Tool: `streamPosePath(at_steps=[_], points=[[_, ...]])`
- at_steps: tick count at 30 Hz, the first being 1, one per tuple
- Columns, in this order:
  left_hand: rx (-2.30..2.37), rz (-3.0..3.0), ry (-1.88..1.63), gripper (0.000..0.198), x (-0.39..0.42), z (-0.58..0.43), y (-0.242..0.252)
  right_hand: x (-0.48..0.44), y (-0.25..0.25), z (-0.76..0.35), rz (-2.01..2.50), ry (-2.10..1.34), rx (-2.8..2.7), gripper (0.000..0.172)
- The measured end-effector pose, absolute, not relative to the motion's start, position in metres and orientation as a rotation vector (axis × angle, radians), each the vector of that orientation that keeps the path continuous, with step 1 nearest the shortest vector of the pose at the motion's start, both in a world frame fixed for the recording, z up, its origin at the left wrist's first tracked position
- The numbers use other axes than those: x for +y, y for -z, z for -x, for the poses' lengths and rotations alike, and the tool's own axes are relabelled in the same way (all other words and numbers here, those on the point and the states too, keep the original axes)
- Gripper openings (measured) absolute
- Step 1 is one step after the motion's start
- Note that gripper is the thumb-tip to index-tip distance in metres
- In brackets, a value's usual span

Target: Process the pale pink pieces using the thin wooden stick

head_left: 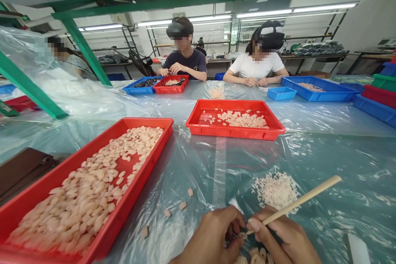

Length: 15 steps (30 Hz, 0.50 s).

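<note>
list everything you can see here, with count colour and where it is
red tray: 1, red, near left, full of pale pieces
second red tray: 1, red, table centre, pale pieces on its floor
far red tray: 1, red, in front of the far person in the dark shirt
blue trays: several, blue, far side and right edge
green tray: 1, green, far right
white heap: 1, white, on the plastic sheet above the hands
loose pieces: about four, pale, between near tray and hands
plastic sheet: clear, covers the table
co-workers: two seated opposite, a third at far left
wooden stick: 1, tan, in right hand
left hand: bottom centre, pinching a small piece
right hand: bottom right, holds the stick
</note>
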<state>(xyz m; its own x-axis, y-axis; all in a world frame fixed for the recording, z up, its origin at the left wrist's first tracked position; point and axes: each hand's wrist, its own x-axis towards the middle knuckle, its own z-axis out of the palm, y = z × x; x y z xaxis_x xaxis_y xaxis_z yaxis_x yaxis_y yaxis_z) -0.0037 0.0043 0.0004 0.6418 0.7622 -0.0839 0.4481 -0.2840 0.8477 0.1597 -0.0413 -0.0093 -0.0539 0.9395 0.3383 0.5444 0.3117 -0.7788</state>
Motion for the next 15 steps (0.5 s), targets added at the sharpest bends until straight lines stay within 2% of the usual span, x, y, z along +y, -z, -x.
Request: streamPosePath(at_steps=[15], points=[[0.977,-1.911,-0.447,0.022,0.005,0.002,0.002,-0.041,0.029,-0.157,1.362,-0.429,-1.988,0.033]])
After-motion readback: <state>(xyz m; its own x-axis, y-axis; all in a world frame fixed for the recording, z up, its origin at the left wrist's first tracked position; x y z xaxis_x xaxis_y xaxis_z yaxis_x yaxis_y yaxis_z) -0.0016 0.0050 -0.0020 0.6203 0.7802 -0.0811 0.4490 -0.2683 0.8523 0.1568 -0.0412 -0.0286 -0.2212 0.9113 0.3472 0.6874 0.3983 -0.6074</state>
